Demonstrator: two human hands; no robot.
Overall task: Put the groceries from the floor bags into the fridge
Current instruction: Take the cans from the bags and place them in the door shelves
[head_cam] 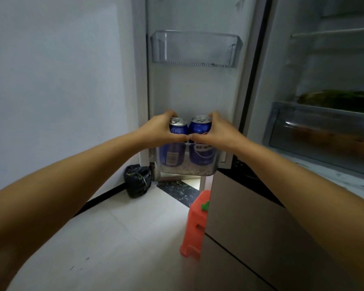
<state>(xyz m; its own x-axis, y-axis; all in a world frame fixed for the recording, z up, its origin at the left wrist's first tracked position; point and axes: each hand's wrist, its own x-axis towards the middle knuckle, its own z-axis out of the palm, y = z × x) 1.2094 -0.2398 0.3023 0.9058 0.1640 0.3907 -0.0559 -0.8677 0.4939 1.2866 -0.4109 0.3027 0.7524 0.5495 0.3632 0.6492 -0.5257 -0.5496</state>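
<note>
Two blue soda cans stand upright side by side in the clear lower door bin (pixel 206 169) of the open fridge door. My left hand (pixel 158 129) wraps around the left can (pixel 178 128). The right can (pixel 200 127) is gripped by my right hand (pixel 216 131). My thumbs meet in front, between the two cans. The cans' lower halves show through the bin's front wall.
An upper clear door bin (pixel 195 49) holds nothing. Inside the fridge at right, leafy greens (pixel 340 99) lie above a crisper drawer (pixel 324 131) with orange produce. A black bag (pixel 137 180) sits on the floor by the wall. An orange stool (pixel 195 225) stands beside the lower fridge drawer.
</note>
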